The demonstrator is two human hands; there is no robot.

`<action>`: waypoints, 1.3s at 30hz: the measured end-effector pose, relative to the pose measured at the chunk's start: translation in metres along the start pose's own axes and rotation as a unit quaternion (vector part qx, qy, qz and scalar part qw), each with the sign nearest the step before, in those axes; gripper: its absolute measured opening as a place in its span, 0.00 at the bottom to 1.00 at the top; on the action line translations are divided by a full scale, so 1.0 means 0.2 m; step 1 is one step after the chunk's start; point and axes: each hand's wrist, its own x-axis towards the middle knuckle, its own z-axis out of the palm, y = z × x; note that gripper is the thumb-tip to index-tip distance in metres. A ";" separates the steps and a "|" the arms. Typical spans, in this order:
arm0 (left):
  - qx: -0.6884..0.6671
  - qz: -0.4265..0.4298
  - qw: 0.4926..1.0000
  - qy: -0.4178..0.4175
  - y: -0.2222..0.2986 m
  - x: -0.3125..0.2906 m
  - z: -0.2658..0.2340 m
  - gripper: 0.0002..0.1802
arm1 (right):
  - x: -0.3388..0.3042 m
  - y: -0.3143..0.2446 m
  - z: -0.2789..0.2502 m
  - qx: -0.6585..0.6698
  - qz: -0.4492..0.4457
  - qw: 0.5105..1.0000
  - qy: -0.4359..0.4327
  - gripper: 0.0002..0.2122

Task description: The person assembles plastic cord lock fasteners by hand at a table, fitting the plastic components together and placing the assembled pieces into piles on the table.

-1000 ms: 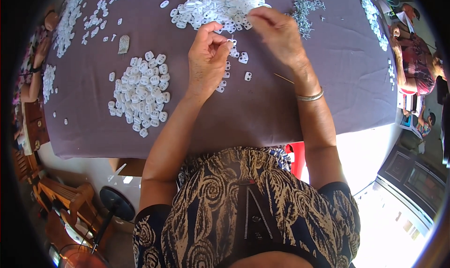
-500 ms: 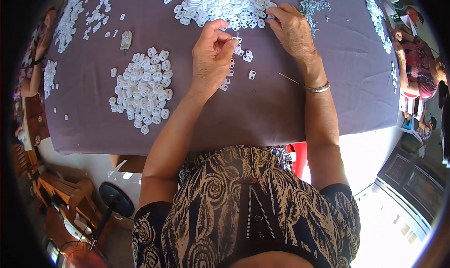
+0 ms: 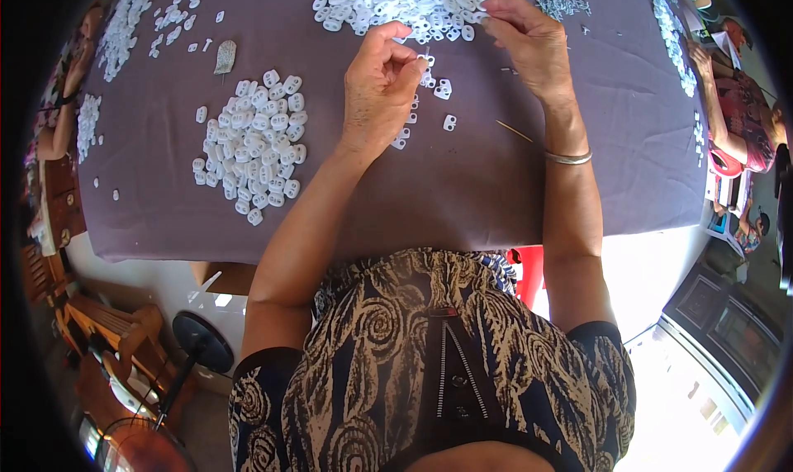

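Note:
My left hand (image 3: 382,84) is closed in a pinch over the table, its fingertips at a small white two-holed plastic piece (image 3: 427,61). A thin upright sliver shows above that piece; its kind is too small to make out. More such pieces lie beneath and beside this hand, among them a loose one (image 3: 449,123). At the right edge of a big heap of flat white plastic pieces (image 3: 396,1), my right hand (image 3: 533,49) pinches a small white piece (image 3: 482,14) between thumb and forefinger. A metal bangle (image 3: 568,157) circles the right wrist.
A second heap of thicker white pieces (image 3: 256,142) lies left of my left arm. Small metal parts (image 3: 563,4) are piled at the far right. A thin stick (image 3: 514,130) lies near my right wrist. Other people sit along both table sides.
My right hand has shifted a little right and away, still at the heap's edge, uncovering small bits on the cloth. My left hand keeps its pinch. The whole view has shifted slightly.

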 end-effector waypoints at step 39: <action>0.007 -0.004 1.000 -0.021 0.01 0.01 0.00 0.21 | -0.08 -0.19 0.11 0.226 0.129 0.951 -0.164 0.05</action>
